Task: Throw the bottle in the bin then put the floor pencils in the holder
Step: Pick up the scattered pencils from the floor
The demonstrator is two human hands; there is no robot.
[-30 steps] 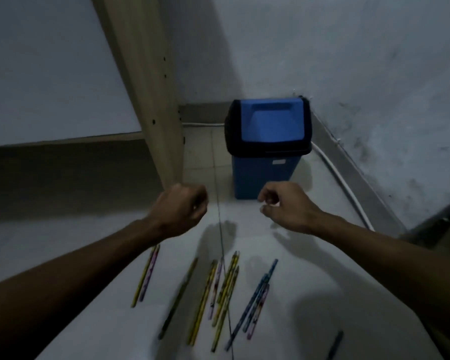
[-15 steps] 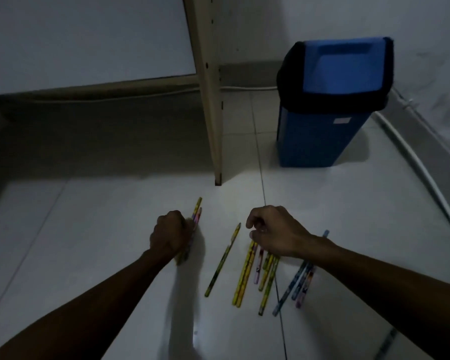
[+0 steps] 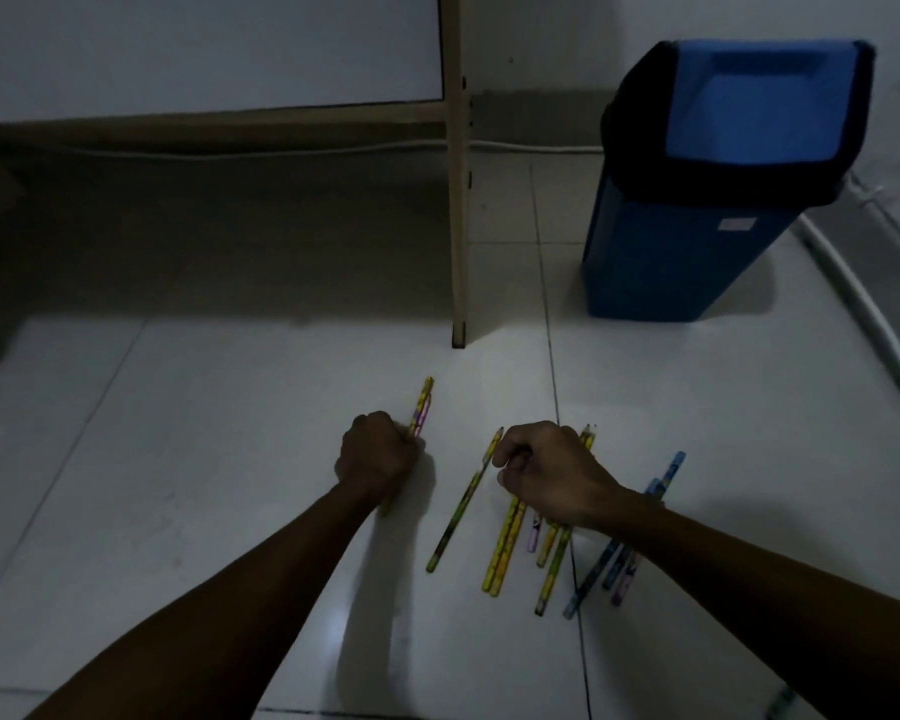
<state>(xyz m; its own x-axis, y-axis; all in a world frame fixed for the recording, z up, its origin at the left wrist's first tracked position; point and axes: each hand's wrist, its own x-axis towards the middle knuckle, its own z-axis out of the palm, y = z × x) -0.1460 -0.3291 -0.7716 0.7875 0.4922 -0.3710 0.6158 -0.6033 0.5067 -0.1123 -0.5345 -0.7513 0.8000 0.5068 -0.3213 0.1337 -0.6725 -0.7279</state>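
Two pencils (image 3: 421,407) sit under my left hand (image 3: 378,454), a yellow one and a pink one lying side by side, their far ends poking out past my knuckles toward the wooden leg (image 3: 457,200). My left fingers are curled down over them against the tile floor (image 3: 204,433), and I judge they have hold of the pair, though the pads themselves are hidden beneath the hand. My right hand (image 3: 552,472) is curled too, hovering on the middle bunch of yellow pencils (image 3: 505,553); whether it already pinches any of them I cannot tell, since the fingertips are tucked under. One lone yellow-green pencil (image 3: 463,504) lies slanted just beside my right thumb, between the two hands, touched by neither as far as I can see. Blue pencils (image 3: 666,472) lie under and beyond my right wrist. These are light, stiff, thin sticks that lie flat on smooth tile, so I expect them to roll or skid away if nudged; best to pinch each near its middle, or rake several together and close round the bundle, keeping clear of the sharpened points, which could snap. No bottle shows anywhere, so I take it the blue bin (image 3: 713,189), standing well apart at the upper right with its lid closed, has had it. I see no holder in this view.
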